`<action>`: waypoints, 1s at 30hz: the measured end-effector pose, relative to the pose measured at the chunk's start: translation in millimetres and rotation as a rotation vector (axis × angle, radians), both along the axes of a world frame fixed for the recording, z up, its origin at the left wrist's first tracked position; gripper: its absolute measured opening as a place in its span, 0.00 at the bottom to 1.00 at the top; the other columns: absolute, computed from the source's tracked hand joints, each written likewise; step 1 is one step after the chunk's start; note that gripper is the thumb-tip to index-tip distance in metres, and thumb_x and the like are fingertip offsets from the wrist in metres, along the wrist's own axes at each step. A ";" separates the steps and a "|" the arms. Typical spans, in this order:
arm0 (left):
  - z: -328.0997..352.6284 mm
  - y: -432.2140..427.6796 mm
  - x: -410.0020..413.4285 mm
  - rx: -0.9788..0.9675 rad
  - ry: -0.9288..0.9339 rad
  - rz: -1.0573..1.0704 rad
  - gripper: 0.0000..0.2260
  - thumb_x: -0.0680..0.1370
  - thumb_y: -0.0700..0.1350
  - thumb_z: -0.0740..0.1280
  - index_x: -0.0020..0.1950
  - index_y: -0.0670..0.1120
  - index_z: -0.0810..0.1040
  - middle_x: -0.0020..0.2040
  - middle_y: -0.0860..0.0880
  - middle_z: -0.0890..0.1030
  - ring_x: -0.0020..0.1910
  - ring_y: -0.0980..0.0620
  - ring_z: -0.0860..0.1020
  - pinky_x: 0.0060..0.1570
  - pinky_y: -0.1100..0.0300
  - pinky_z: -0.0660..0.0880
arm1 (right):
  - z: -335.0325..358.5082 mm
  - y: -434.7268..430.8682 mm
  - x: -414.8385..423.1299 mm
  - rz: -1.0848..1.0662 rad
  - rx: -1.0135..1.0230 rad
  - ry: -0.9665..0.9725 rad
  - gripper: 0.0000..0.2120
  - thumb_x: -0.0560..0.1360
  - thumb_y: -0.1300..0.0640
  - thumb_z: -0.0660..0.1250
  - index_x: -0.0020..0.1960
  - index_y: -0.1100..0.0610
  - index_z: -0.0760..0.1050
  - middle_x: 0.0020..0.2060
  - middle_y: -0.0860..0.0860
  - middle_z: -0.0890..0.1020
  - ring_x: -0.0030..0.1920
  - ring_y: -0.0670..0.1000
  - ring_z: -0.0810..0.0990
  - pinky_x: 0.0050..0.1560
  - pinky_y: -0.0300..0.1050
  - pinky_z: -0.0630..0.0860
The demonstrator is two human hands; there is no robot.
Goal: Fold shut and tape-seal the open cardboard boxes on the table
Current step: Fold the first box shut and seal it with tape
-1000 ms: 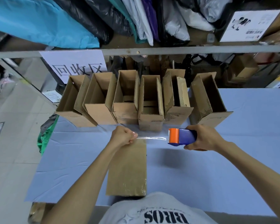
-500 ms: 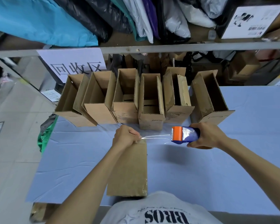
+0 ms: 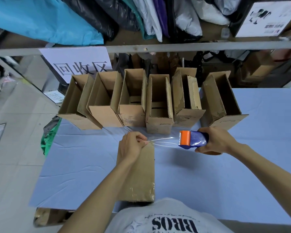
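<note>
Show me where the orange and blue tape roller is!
In the head view, the tape roller is right of centre, gripped by the right hand, just in front of the open boxes; its tape stretches to the left hand.

Six open boxes (image 3: pixel 159 121) stand side by side at the far side of the table (image 3: pixel 242 174), like a wall. A closed box (image 3: pixel 144 174) lies in the near middle. Some clear tape (image 3: pixel 165 142) stretches from the left hand (image 3: pixel 131 147) to the tape dispenser (image 3: pixel 191 139), just in front of the row. The table's right part has wide room.
</note>
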State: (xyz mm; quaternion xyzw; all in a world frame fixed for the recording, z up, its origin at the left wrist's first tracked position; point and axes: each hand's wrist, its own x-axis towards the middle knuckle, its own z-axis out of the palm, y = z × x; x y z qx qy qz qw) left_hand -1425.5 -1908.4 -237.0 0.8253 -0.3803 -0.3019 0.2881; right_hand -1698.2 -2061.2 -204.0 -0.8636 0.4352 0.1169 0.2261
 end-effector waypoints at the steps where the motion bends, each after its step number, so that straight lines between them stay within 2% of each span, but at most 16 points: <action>1: -0.5 0.3 -0.3 -0.016 -0.007 -0.007 0.04 0.70 0.47 0.75 0.39 0.54 0.82 0.38 0.60 0.81 0.45 0.58 0.79 0.50 0.51 0.77 | -0.2 -0.6 0.1 0.000 0.000 -0.002 0.34 0.64 0.44 0.79 0.65 0.53 0.72 0.55 0.48 0.82 0.45 0.44 0.73 0.43 0.34 0.70; 9: 0.9 3.5 0.0 -0.068 -0.064 -0.090 0.04 0.74 0.49 0.73 0.47 0.54 0.82 0.42 0.64 0.77 0.50 0.57 0.75 0.56 0.50 0.74 | -0.4 0.6 -0.1 -0.007 0.008 -0.008 0.34 0.65 0.45 0.79 0.66 0.53 0.71 0.56 0.49 0.81 0.46 0.45 0.74 0.45 0.35 0.71; 14: -9.7 8.0 1.3 -0.075 -0.107 -0.118 0.08 0.74 0.51 0.72 0.53 0.56 0.82 0.50 0.60 0.80 0.54 0.55 0.75 0.59 0.49 0.73 | -4.2 5.1 -1.8 -0.003 0.006 -0.001 0.34 0.64 0.44 0.79 0.65 0.53 0.71 0.56 0.49 0.81 0.47 0.45 0.74 0.45 0.35 0.73; 16: -11.8 9.5 1.2 -0.084 -0.117 -0.124 0.18 0.74 0.51 0.72 0.64 0.56 0.78 0.63 0.57 0.78 0.60 0.55 0.75 0.62 0.51 0.71 | -3.7 7.1 -1.6 0.007 0.001 0.002 0.34 0.64 0.44 0.79 0.65 0.53 0.71 0.55 0.48 0.81 0.46 0.45 0.74 0.45 0.35 0.72; 17: -11.8 10.2 2.6 -0.078 -0.064 -0.108 0.26 0.74 0.51 0.74 0.71 0.58 0.71 0.70 0.59 0.71 0.60 0.58 0.75 0.64 0.53 0.70 | -3.6 8.5 -1.3 0.013 -0.002 0.007 0.34 0.65 0.44 0.79 0.65 0.53 0.71 0.55 0.48 0.81 0.46 0.45 0.74 0.45 0.35 0.71; 19: -9.0 10.8 6.3 -0.087 0.036 -0.071 0.40 0.71 0.51 0.76 0.77 0.61 0.58 0.75 0.63 0.60 0.63 0.57 0.74 0.67 0.53 0.69 | -4.3 11.8 -0.5 0.025 -0.012 0.018 0.34 0.65 0.43 0.78 0.66 0.53 0.71 0.56 0.48 0.81 0.47 0.44 0.73 0.44 0.35 0.70; 22: -5.6 13.9 -4.1 0.002 -0.115 -0.098 0.41 0.71 0.59 0.73 0.78 0.61 0.54 0.78 0.55 0.58 0.74 0.45 0.62 0.72 0.47 0.62 | -5.0 15.5 -0.3 0.038 -0.024 0.025 0.35 0.65 0.42 0.78 0.66 0.53 0.70 0.56 0.48 0.81 0.48 0.44 0.73 0.44 0.35 0.69; 24: -1.8 18.1 -23.3 0.245 -0.256 -0.076 0.47 0.67 0.69 0.70 0.79 0.59 0.50 0.79 0.49 0.52 0.77 0.42 0.51 0.72 0.40 0.53 | -3.0 18.5 -2.0 0.044 -0.043 0.021 0.34 0.65 0.40 0.77 0.65 0.53 0.71 0.55 0.48 0.81 0.47 0.44 0.73 0.43 0.33 0.68; 26: -0.7 22.1 -40.4 0.470 -0.292 -0.075 0.55 0.63 0.72 0.70 0.79 0.54 0.45 0.79 0.45 0.44 0.77 0.40 0.39 0.69 0.32 0.48 | 0.1 22.6 -4.0 0.039 -0.080 0.002 0.34 0.64 0.37 0.76 0.63 0.52 0.72 0.53 0.48 0.82 0.44 0.44 0.72 0.38 0.32 0.65; 28: -2.9 24.6 -45.9 0.498 -0.323 -0.085 0.53 0.62 0.70 0.71 0.78 0.50 0.51 0.79 0.43 0.45 0.77 0.40 0.37 0.68 0.30 0.51 | 3.0 26.3 -5.2 0.013 -0.114 -0.036 0.33 0.64 0.33 0.73 0.61 0.52 0.73 0.50 0.48 0.83 0.42 0.45 0.73 0.38 0.34 0.66; 30: -1.2 26.5 -40.6 0.407 -0.329 -0.070 0.48 0.61 0.68 0.72 0.74 0.49 0.59 0.76 0.45 0.52 0.77 0.42 0.42 0.68 0.33 0.56 | 6.4 29.0 -5.4 -0.017 -0.123 -0.062 0.33 0.64 0.32 0.72 0.61 0.51 0.73 0.49 0.47 0.83 0.41 0.46 0.74 0.39 0.35 0.68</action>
